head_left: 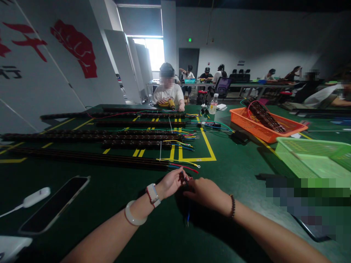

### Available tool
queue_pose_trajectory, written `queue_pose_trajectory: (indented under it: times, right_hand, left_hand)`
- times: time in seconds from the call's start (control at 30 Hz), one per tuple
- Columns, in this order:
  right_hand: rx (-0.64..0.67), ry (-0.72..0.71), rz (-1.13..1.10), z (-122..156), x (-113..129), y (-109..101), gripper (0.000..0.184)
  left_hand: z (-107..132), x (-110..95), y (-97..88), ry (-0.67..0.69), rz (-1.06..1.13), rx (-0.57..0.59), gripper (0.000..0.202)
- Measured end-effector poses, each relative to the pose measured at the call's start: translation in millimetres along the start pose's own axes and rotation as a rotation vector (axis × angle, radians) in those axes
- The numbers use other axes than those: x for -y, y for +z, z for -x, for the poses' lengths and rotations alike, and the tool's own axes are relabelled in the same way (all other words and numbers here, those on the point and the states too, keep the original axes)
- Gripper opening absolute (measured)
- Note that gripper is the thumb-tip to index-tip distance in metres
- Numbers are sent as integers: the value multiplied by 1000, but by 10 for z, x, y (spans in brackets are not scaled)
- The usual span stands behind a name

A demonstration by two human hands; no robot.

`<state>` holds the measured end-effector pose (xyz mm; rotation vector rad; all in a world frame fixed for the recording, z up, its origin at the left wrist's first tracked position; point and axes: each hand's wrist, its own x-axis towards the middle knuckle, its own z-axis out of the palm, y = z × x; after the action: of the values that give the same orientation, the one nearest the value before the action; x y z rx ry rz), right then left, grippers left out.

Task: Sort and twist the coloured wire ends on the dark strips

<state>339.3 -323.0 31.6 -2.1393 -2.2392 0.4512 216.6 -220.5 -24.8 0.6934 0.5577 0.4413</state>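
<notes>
My left hand [172, 182] and my right hand [204, 191] meet above the green table, fingers pinched together. Between them is a thin blue wire [188, 214], its lower end hanging below my right fingers. A small dark or blue piece shows at my left fingertips, though the fingers hide most of it. Just beyond my hands lies a long dark cable bundle [95, 157]. Out of its right end come a yellow wire [186, 163] with a ring terminal and a red wire [186, 168] with a red tip.
More dark cable bundles [82, 136] lie across the yellow-taped table [131, 226]. To the right stand an orange basket [268, 137] holding cables and a green basket [309, 157]. A phone [56, 204] rests at left. Across the table a person sits near a bottle [213, 105].
</notes>
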Motion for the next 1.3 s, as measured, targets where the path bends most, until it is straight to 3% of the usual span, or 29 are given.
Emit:
queue_pose_trajectory:
  times: [0.23, 0.4, 0.6, 0.97, 1.13, 1.3]
  right_hand:
    - [-89, 54, 116, 13, -80, -82, 22]
    - [-139, 37, 113, -13, -199, -174, 25]
    - [-62, -29, 221, -66, -251, -134, 23]
    - [23, -120, 224, -106, -324, -8, 29]
    - [30, -109, 219, -71, -299, -47, 34]
    - [-56, -162, 100, -111, -420, -186, 22]
  left_hand:
    - [-34, 14, -31, -8, 28, 51, 28]
    - [13, 17, 17, -9, -95, 115, 30]
    - [41, 24, 38, 49, -334, 87, 43]
    - [60, 7, 5, 13, -554, 250, 47]
    - [64, 17, 8, 41, -557, 262, 46]
    - [52, 23, 4, 42, -522, 265, 46]
